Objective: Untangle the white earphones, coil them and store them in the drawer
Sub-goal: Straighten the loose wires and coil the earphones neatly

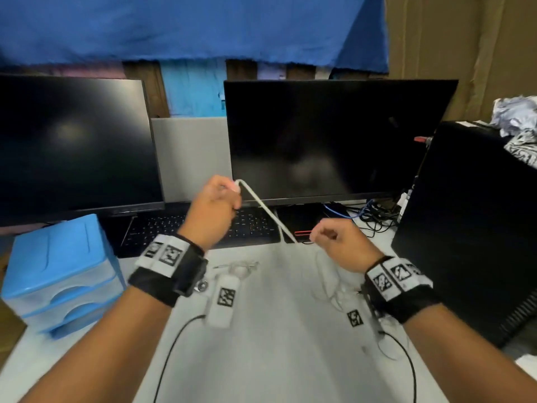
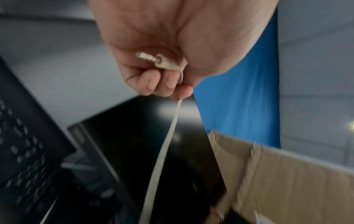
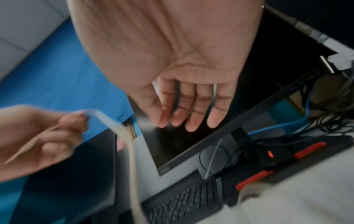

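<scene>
The white earphone cable (image 1: 261, 203) is stretched taut between my two raised hands above the desk. My left hand (image 1: 229, 196) is higher, in front of the right monitor. In the left wrist view its curled fingers (image 2: 149, 84) grip the jack plug (image 2: 148, 58), and the cable (image 2: 164, 145) runs down from them. My right hand (image 1: 319, 237) is lower and pinches the cable near the keyboard's right end. Thin cord (image 3: 215, 92) crosses its loosely bent fingers (image 3: 193, 121). The rest of the cable (image 1: 328, 286) lies loosely tangled on the desk below it. The blue drawer unit (image 1: 58, 271) stands at the left with its drawers closed.
Two dark monitors (image 1: 334, 141) and a black keyboard (image 1: 250, 228) stand behind my hands. A black PC tower (image 1: 465, 228) blocks the right side, with dark and blue cables (image 1: 369, 213) beside it. A small wire bundle (image 1: 241, 267) lies on the grey desk (image 1: 276, 359).
</scene>
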Demonstrator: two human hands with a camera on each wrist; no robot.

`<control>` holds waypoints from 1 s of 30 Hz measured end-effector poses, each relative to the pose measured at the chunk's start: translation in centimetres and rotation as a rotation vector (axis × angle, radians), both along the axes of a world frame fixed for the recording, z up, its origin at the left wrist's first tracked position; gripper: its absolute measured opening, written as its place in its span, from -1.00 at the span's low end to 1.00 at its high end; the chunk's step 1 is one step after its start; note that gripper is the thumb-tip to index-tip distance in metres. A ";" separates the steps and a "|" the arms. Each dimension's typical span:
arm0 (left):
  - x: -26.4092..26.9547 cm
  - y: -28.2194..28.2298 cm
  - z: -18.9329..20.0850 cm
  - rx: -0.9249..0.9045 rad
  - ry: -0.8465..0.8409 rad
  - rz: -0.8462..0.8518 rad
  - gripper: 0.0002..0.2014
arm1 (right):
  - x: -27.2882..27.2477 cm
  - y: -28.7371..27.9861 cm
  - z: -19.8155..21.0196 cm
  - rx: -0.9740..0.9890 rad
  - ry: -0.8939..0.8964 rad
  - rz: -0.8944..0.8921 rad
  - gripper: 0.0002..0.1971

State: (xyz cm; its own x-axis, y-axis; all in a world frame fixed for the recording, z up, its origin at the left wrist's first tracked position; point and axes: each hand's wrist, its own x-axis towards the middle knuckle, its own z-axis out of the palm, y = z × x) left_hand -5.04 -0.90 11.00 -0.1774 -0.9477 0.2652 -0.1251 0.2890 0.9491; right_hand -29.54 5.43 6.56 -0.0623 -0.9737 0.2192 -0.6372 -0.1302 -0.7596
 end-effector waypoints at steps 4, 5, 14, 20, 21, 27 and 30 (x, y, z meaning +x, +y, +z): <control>2.7 0.7 3.1 0.031 0.044 -0.148 -0.81 | 2.2 -1.7 4.6 0.080 -0.254 0.212 -0.50; 2.4 1.2 3.8 0.046 0.076 -0.210 -0.83 | 4.0 -1.9 5.5 0.138 -0.335 0.320 -0.38; 13.0 0.1 12.0 -0.037 0.625 -0.076 -0.76 | 6.4 -4.6 4.8 0.272 -0.200 0.244 -0.78; 19.7 -1.9 10.0 0.035 0.741 0.252 -0.79 | -3.1 -6.2 7.9 0.450 0.321 -0.275 -0.52; 19.1 -1.9 9.3 0.063 0.754 0.264 -0.76 | -3.5 -6.3 9.4 0.470 0.374 -0.299 -0.47; 12.2 -1.6 3.6 0.167 0.420 0.256 -0.86 | -2.2 -4.3 23.0 0.042 -0.141 -0.255 -0.46; 9.0 -1.3 1.0 0.220 0.205 0.171 -0.88 | -0.9 -3.3 26.5 -0.158 -0.138 -0.218 -0.46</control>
